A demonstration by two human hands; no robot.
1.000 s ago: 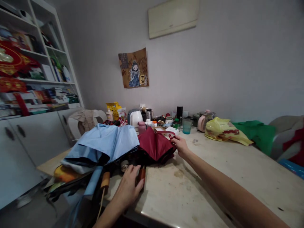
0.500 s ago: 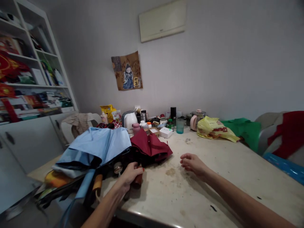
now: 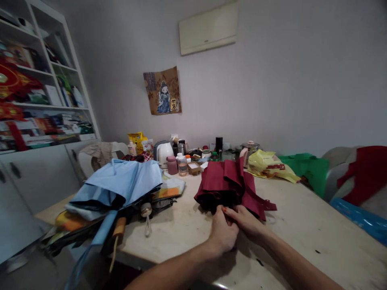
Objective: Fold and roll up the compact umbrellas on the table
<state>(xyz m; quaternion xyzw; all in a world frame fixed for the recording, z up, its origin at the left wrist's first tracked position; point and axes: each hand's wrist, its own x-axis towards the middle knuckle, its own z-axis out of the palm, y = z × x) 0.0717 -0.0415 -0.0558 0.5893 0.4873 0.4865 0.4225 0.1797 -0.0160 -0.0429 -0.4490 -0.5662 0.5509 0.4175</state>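
A dark red folding umbrella with loose, bunched cloth lies in front of me, its strap trailing to the right. Both hands meet at its near end. My left hand is closed around the handle, which the fingers mostly hide. Against it, my right hand is closed too, its fingers at the handle or shaft just under the cloth. To the left rests a light blue umbrella, also loosely folded, its blue handle pointing toward me. Beneath it are more umbrellas, one with a wooden handle.
Along the back of the table stand a white kettle, a pink jar and several bottles. A yellow plastic bag and a green bag lie at the right. Chairs flank the table, and shelves rise at left.
The red umbrella has moved right, away from the blue one, with my left hand on its handle. My right hand has come in from the right and closed at the handle.
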